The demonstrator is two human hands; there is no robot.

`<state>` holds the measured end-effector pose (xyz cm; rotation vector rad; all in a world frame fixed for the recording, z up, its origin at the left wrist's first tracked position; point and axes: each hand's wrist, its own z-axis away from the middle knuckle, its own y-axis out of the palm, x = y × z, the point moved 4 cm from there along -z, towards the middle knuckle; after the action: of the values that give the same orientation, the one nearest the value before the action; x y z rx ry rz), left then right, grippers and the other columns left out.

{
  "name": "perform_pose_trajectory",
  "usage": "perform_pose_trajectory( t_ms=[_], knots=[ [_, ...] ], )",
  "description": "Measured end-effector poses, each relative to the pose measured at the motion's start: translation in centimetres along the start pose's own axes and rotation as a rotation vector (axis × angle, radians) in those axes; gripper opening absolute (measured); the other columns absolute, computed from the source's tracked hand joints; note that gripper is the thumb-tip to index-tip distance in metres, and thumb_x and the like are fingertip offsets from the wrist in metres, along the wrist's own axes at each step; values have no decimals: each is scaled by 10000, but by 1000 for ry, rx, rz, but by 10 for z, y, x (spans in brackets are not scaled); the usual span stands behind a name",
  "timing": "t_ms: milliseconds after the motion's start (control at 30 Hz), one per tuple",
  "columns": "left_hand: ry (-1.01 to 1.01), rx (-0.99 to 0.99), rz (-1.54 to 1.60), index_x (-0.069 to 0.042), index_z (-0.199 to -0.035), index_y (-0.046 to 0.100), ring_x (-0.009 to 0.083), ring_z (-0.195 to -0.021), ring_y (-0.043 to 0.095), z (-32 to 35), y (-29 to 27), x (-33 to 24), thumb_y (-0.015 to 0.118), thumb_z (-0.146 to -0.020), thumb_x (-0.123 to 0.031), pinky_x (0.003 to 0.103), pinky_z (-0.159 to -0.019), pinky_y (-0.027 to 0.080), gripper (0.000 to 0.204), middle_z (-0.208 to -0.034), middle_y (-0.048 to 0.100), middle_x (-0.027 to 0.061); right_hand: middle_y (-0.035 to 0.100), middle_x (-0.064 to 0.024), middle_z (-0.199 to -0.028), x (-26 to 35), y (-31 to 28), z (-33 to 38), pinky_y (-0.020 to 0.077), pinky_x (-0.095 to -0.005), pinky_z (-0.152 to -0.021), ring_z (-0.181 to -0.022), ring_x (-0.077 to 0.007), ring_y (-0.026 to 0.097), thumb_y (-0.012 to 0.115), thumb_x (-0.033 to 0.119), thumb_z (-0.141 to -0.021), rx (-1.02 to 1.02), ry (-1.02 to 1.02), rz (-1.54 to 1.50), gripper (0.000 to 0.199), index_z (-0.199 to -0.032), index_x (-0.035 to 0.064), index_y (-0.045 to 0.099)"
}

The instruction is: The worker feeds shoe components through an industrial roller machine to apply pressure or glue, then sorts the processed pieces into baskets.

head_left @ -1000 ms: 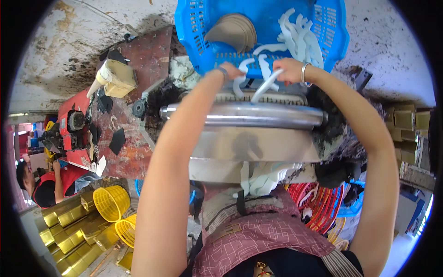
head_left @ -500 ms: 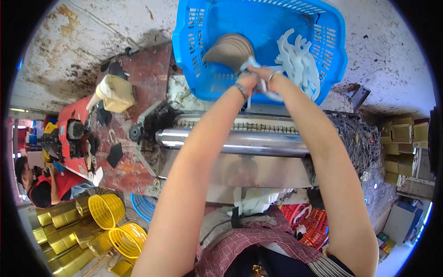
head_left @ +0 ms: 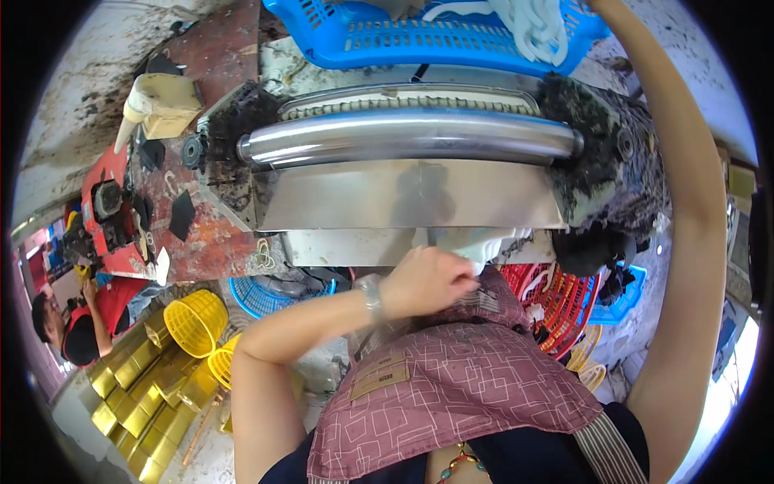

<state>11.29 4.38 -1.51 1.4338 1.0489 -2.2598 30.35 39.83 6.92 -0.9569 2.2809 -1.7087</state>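
My left hand is low in front of the apron, fingers curled downward, beside a bundle of white foam-like strips below the machine's metal plate. What its fingers close on is hidden. My right arm reaches far forward along the right side. Only a sliver of my right hand shows at the top edge, by the right corner of the blue basket; its fingers are out of sight. In that basket lie wavy white strips and part of some brownish flat pieces.
A shiny metal roller spans the machine above its sloping metal plate. Dark fluffy dust clings to the machine's right end. A red basket stands low right, yellow baskets lower left. Another person is far left.
My hands, together over the blue basket before, are now apart: the left drew back to my lap, the right reaches to the basket's far right. The view has tilted downward.
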Motion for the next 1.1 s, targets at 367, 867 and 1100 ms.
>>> perform_pose_trajectory(
  t_ms=[367,867,1100],
  knots=[
    [388,-313,-306,-62,-904,578,239,-757,571,-16,94,96,543,-745,-98,323,-667,488,167,-915,557,75,507,-103,-805,217,83,365,470,-357,-599,-765,-261,545,621,92,-658,284,292,-239,131,-764,42,563],
    [297,-125,-156,-14,-858,590,294,-799,555,-33,107,62,558,-727,-26,341,-683,454,135,-892,569,116,516,-90,-776,192,119,423,460,-356,-624,-699,-263,533,555,177,-683,103,651,-585,131,-685,46,557],
    [401,-80,-389,-20,-819,561,300,-739,525,-31,114,42,535,-736,-21,375,-636,430,87,-766,528,117,507,-129,-831,200,122,430,417,-352,-718,-838,-277,476,515,131,-683,79,310,-544,132,-707,12,568]
  ],
)
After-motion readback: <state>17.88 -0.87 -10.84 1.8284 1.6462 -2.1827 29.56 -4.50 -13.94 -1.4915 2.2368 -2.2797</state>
